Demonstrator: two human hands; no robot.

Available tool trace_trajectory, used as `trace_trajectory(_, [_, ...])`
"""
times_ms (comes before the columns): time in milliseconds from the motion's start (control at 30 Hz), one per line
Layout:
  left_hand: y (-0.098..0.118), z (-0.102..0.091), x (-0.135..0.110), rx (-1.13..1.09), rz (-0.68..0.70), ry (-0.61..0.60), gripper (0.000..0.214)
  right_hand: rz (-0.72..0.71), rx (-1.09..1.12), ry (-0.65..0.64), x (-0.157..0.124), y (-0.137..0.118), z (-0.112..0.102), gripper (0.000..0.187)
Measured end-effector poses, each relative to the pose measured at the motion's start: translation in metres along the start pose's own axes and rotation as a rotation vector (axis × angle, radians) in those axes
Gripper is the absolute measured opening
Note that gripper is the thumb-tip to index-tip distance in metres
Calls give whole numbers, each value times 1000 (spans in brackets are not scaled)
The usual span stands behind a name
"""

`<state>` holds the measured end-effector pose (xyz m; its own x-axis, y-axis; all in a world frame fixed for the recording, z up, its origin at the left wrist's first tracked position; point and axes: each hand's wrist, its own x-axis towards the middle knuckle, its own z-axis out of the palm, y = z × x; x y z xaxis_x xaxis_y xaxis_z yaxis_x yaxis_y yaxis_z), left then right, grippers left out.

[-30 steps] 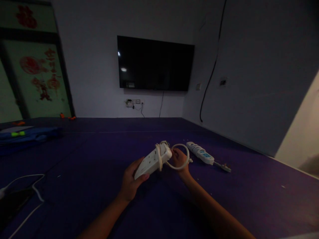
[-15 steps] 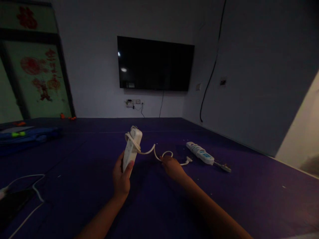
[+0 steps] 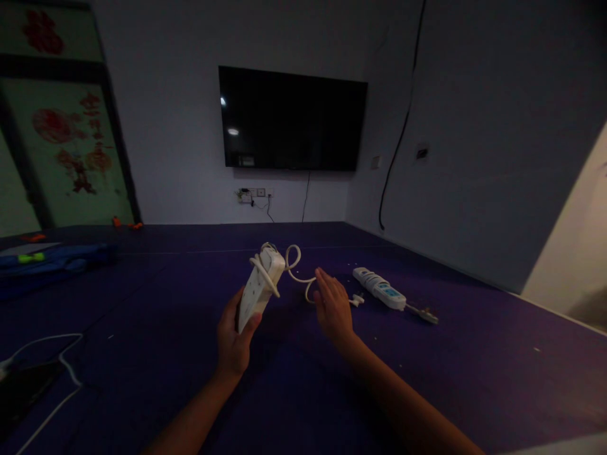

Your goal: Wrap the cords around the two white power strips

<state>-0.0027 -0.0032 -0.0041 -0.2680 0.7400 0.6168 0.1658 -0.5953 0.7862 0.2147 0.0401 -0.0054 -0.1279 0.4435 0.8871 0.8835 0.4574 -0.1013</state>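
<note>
My left hand point(image 3: 233, 338) is closed around the lower end of a white power strip point(image 3: 253, 294), which it holds tilted, with its top leaning right. Part of the white cord point(image 3: 294, 276) is looped around the strip's upper end. From there the cord curls right, passes behind my right hand point(image 3: 334, 309) and ends in a white plug point(image 3: 357, 300). The fingers of my right hand are stretched out, the thumb apart from them. Its fingertips are at the cord; I cannot tell whether they touch it.
A second white power strip point(image 3: 382, 289) with its cord wound around it lies to the right on the purple floor surface point(image 3: 294, 392). At the left are a dark flat device point(image 3: 31, 388), a white cable point(image 3: 71, 366) and blue fabric point(image 3: 76, 258). A television point(image 3: 294, 120) hangs ahead.
The power strip in my left hand has tilted further right. My right hand has risen slightly and its fingers have straightened from around the cord. The cord now arcs up beside the strip.
</note>
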Motion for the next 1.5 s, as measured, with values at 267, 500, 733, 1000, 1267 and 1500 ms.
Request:
trace_trajectory(267, [-7, -4, -7, 315, 320, -255, 59, -216, -4, 179, 2, -21, -11, 47])
trace_trajectory(500, [-9, -6, -9, 489, 637, -486, 71, -112, -158, 82, 6, -8, -12, 42])
trace_trajectory(733, [-7, -7, -5, 573, 779, -507, 74, 42, -8, 166, 10, 17, -10, 31])
trace_trajectory(1000, [-9, -9, -2, 542, 487, -212, 59, 424, -18, 70, 9, 41, -1, 37])
trace_trajectory(1267, [-4, -2, 3, 106, 55, 82, 56, 205, -138, -317, 1, 35, 6, 26])
trace_trajectory(1500, [1, -3, 13, 7, -118, 284, 57, -107, -46, -546, -4, 15, 14, 24])
